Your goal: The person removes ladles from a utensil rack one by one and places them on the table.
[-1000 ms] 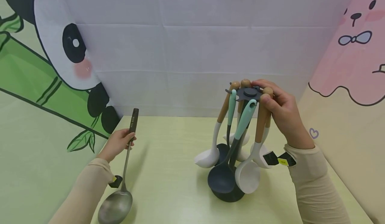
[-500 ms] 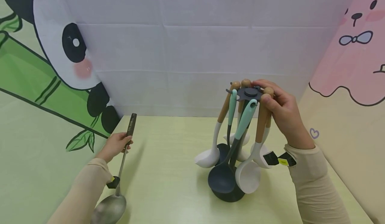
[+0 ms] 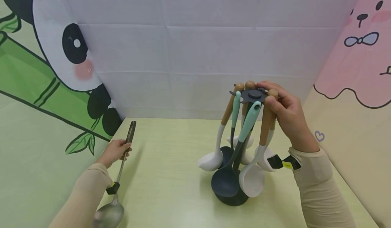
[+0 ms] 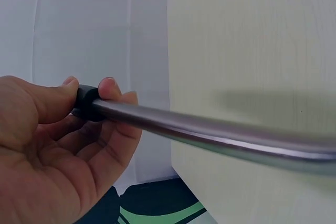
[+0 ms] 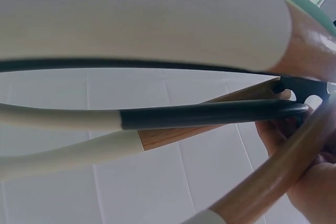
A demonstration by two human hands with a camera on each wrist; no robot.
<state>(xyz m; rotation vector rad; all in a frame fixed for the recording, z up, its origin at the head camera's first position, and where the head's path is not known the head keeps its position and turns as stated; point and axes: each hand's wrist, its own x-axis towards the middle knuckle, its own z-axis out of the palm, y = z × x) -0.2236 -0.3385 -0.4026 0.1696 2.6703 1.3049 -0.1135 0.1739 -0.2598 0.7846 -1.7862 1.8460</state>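
Note:
My left hand [image 3: 114,152] pinches the dark handle [image 3: 131,132] of a long metal ladle [image 3: 109,215] at the table's left side. Its bowl points toward me, cut off by the lower edge of the head view. In the left wrist view, thumb and fingers meet round the handle where the metal shaft [image 4: 210,132] begins. At the right, my right hand [image 3: 285,109] grips the top of a dark rotating utensil rack [image 3: 254,93], thumb against a wooden handle [image 3: 266,126]. White utensils with wooden handles hang from it, along with dark ladles [image 3: 225,182] with mint handles. Its round base [image 3: 233,199] stands on the table.
The pale wooden table [image 3: 171,160] runs back to a white cloth wall [image 3: 189,51]. A panda-and-bamboo printed panel [image 3: 49,65] borders the left side, and a pink bear panel [image 3: 351,61] the right.
My left hand has moved toward me and slightly left with the ladle, whose bowl slid further out of view. The right hand and the rack stay in place.

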